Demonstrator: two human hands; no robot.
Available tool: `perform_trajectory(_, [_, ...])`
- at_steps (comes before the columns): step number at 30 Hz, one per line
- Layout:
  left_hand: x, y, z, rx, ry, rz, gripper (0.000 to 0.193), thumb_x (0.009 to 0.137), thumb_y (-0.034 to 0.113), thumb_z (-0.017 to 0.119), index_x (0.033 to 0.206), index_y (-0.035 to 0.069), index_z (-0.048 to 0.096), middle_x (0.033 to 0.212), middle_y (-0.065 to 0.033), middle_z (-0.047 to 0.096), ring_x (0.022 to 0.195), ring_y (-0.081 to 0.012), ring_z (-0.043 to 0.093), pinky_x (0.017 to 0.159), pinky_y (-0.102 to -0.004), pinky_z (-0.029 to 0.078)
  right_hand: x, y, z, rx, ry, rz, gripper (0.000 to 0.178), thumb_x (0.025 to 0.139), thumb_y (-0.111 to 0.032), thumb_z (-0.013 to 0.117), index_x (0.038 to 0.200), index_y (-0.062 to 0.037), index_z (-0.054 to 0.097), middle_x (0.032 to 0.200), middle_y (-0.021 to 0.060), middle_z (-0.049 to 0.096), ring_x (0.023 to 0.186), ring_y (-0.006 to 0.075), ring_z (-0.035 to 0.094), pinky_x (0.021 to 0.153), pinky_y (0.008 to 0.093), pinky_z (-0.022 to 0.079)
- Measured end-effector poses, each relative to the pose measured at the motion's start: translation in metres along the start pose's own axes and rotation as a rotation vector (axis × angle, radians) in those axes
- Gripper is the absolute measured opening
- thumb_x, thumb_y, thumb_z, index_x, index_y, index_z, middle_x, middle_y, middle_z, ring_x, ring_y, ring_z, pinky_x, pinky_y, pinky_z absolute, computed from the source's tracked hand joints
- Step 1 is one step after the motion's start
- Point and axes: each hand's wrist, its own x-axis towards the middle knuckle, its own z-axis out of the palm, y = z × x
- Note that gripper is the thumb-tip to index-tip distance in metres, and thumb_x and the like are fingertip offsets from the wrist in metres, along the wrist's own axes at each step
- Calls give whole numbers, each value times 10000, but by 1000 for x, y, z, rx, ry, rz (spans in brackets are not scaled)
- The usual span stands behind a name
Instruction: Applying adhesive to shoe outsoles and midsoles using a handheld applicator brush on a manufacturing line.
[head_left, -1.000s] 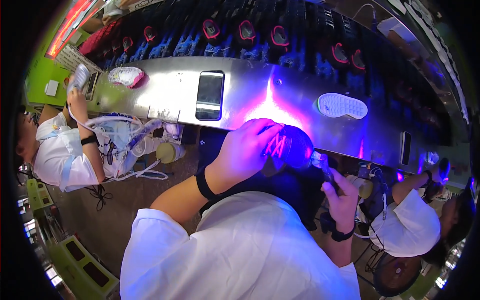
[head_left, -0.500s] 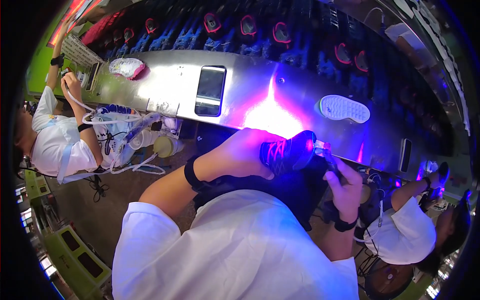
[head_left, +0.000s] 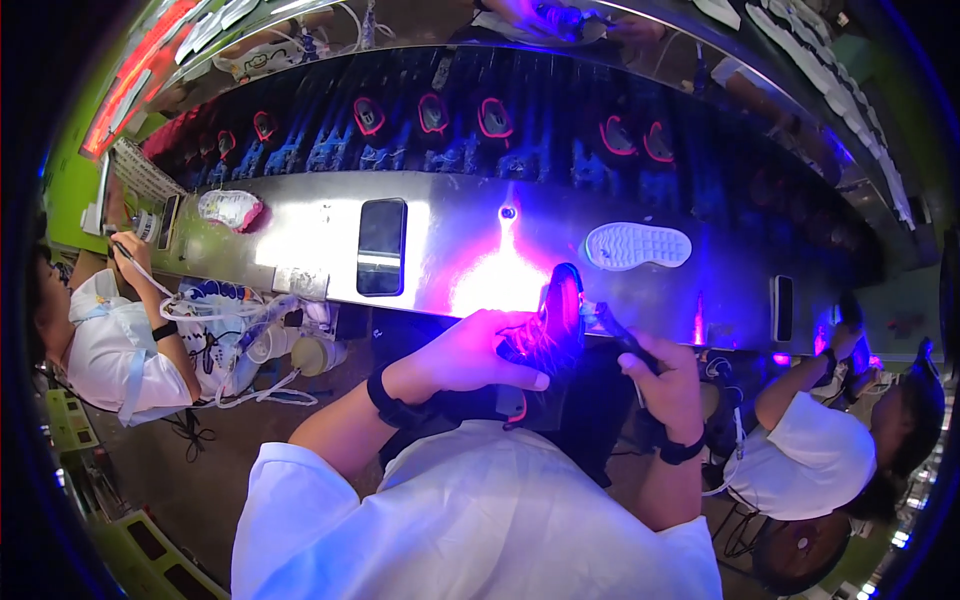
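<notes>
My left hand (head_left: 478, 352) is closed around a dark shoe (head_left: 562, 310) with pink laces, held up over my lap at the bench's near edge. In my right hand (head_left: 668, 388) is a brush (head_left: 622, 330) with a dark handle. Its light tip meets or nearly meets the side of the shoe; the exact contact is too small to tell. On the metal bench (head_left: 330, 210) beyond the shoe lies a white shoe sole (head_left: 638, 246), tread side up.
A dark phone (head_left: 382, 247) lies on the bench, another phone (head_left: 783, 308) farther right. A white and pink shoe (head_left: 231, 209) rests at left. Behind runs a dark conveyor (head_left: 560, 150) carrying several pink-edged shoes. Co-workers (head_left: 125, 350) sit on both sides, with hoses and pots at left.
My view has tilted up and turned right, so the bench appears lower and farther left. The shoe has turned more upright in my left hand. The brush stays at its side.
</notes>
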Motion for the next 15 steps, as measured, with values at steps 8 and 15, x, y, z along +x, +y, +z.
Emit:
perform_trajectory(8, [-14,-17,-5,-286,87,-125,422,911,261,797,1232,21,667,1063,-14,714,908,-76,652,775,-250,512,-32,-3,36,96,-5,171,405,879,-66,753,1277,-13,696,1004,104,755,922,145,684,878,299,524])
perform_trajectory(15, [-18,-22,10,-301,118,8,439,919,279,795,1240,10,663,1059,-30,723,882,-83,678,734,-243,555,-12,-32,34,-39,82,196,385,921,-75,727,1299,-17,682,961,73,743,853,119,651,814,295,524])
